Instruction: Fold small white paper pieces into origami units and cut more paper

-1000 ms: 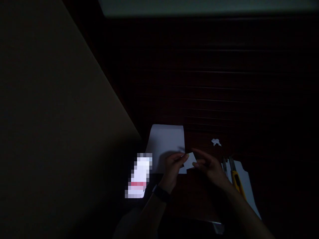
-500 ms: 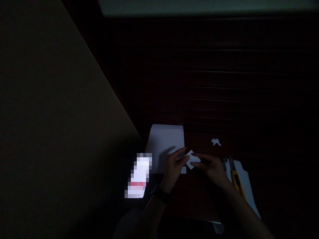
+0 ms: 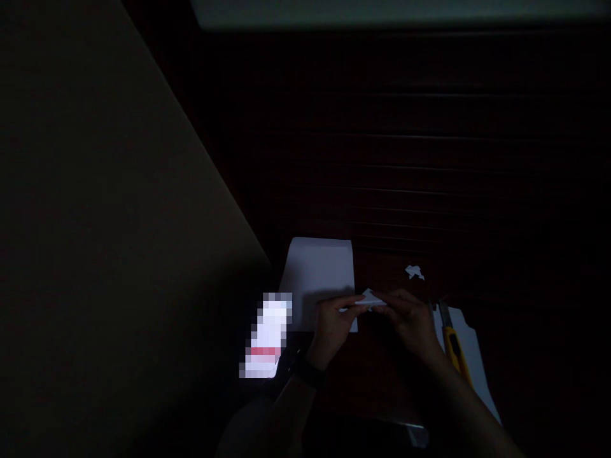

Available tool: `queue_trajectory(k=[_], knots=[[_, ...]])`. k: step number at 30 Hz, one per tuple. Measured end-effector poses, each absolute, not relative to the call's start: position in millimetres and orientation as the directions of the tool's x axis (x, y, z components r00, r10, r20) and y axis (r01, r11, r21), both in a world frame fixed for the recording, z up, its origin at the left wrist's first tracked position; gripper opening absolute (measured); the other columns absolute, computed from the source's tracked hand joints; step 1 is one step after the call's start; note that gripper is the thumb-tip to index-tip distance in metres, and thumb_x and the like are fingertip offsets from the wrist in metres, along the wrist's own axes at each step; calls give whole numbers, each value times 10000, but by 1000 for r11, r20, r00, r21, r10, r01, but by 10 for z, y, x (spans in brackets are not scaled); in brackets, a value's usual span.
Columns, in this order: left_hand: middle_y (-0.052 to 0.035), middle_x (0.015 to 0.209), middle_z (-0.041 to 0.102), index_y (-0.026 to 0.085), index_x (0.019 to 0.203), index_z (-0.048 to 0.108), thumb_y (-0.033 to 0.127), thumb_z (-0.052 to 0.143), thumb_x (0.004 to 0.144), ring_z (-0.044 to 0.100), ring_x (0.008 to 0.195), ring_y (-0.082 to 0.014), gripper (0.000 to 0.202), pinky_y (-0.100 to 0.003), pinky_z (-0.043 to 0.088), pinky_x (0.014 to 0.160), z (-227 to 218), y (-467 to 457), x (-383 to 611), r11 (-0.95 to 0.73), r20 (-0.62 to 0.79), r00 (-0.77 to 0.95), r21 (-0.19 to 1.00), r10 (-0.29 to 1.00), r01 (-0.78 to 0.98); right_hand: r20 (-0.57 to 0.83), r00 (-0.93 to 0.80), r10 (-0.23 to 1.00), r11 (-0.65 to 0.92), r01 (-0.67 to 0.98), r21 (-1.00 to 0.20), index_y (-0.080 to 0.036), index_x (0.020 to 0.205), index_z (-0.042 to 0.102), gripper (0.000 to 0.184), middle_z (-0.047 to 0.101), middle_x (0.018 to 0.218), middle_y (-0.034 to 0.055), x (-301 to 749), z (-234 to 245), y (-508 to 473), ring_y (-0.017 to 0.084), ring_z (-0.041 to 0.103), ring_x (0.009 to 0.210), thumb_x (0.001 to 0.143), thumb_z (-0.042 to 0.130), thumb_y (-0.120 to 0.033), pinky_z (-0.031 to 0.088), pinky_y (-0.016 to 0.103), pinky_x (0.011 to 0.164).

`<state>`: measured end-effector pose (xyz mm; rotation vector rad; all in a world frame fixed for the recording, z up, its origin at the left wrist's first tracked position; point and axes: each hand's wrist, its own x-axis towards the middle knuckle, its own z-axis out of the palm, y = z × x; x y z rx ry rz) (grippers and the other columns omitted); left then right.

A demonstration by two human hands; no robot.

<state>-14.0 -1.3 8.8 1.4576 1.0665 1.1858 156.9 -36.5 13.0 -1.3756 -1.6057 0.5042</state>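
The left hand and the right hand pinch opposite ends of a small folded paper, just right of the large white sheet. I judge that uneven finger pressure, or misalignment in this dim light, could skew the crease. An outward swing of the right forearm could knock the yellow utility knife, farther right of the sheet.

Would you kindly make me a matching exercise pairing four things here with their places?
1. small folded paper
2. yellow cutter
3. dark wristband
4. jagged white scrap

A. around the left wrist
B. on dark tabletop, beyond the right hand
C. on white paper at the right
D. held by left hand and right hand

Pairs: 1-D; 2-C; 3-A; 4-B
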Motion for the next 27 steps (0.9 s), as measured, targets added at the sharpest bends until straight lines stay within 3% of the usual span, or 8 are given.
queue_trajectory(k=[7, 14, 19, 27], knots=[[-47, 888, 705, 235, 757, 741, 256, 696, 701, 641, 838, -201, 75, -298, 502, 762, 88, 1, -156, -349, 328, 156, 927, 932, 136, 389, 109, 915, 292, 487, -823, -298, 844, 743, 137, 671, 926, 51, 1588, 87, -335, 250, 592, 898, 755, 652, -348, 466, 378, 796], [-78, 782, 718, 161, 863, 729, 344, 682, 712, 664, 719, -213, 243, -306, 536, 665, 36, 30, -167, -78, 81, 267, 997, 960, -20, 25, 162, 986, -11, 220, -975, -225, 891, 737, 267, 723, 747, 55, 1583, 125, -358, 241, 655, 698, 674, 714, -379, 507, 337, 631], [-89, 759, 701, 113, 962, 677, 375, 647, 748, 665, 651, -190, 340, -311, 558, 631, 62, 2, -162, 38, 23, 320, 982, 947, -183, 16, 173, 985, 2, 78, -997, -196, 908, 724, 282, 725, 759, 56, 1531, 130, -353, 211, 654, 684, 696, 702, -380, 499, 311, 631], [-68, 744, 690, 116, 853, 669, 370, 692, 703, 663, 624, -184, 296, -323, 579, 612, 87, -7, -129, 89, -14, 327, 972, 945, -216, -1, 194, 981, -19, 94, -995, -162, 834, 724, 263, 696, 616, 55, 1528, 89, -334, 186, 626, 561, 704, 694, -389, 468, 277, 524]])
